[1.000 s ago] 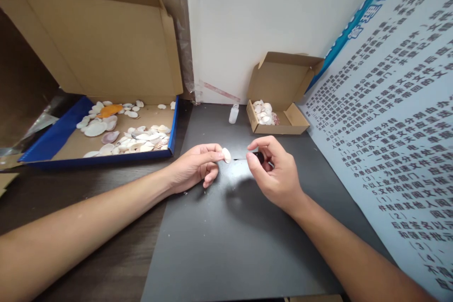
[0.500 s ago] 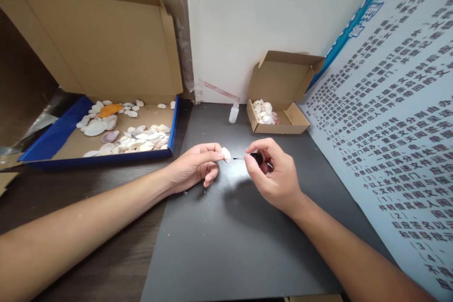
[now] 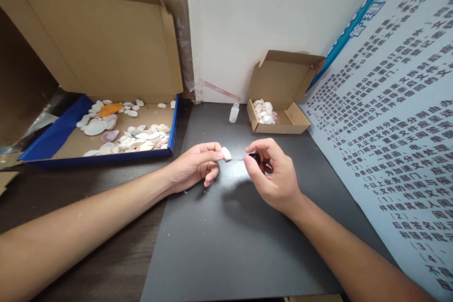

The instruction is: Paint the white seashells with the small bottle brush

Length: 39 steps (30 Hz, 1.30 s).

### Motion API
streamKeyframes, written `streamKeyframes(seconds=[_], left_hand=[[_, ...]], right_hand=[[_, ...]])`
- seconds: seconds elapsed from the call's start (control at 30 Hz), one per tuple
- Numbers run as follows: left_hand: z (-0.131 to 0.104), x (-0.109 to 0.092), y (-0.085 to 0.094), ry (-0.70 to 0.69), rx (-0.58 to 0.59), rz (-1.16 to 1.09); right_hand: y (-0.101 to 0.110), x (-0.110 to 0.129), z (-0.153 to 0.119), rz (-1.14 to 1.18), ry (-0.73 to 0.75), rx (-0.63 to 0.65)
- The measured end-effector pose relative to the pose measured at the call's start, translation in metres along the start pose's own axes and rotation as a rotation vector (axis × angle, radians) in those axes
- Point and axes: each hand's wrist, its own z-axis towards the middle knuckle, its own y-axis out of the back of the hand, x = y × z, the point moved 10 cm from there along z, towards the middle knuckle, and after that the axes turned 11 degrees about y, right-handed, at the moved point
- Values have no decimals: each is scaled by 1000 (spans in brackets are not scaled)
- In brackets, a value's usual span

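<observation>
Pinched between the thumb and fingers of my left hand (image 3: 198, 164) is a small white seashell (image 3: 226, 153), held above the dark mat. My right hand (image 3: 272, 170) is closed on a black brush cap (image 3: 255, 158), partly hidden by the fingers. Its thin stem points left, and the dark tip meets the lower edge of the shell. A small whitish bottle (image 3: 234, 113) stands upright behind the hands, with no cap on its neck.
At left, a blue-edged cardboard box (image 3: 172, 132) stands open with many shells and an orange piece (image 3: 111, 110). A smaller open cardboard box (image 3: 283, 129) holds shells at the back right. A printed sheet (image 3: 371, 118) leans along the right, beside the dark mat (image 3: 212, 255).
The brush tip has moved left, from just beside the shell to its lower edge. The shell is tilted slightly differently. Both hands stay nearly in place.
</observation>
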Motion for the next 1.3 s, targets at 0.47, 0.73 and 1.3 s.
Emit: streamKeyframes(seconds=[0.47,0.73,1.3], left_hand=[[0,0,0,-1,-6,4],[1,-1,1,-2,-12,5],[0,-1,0,-12,-6,45]], right_hand=[[0,-1,0,-8,-7,-24],[4,3,1,-14,14,-25],[0,0,1,-60,-9,-14]])
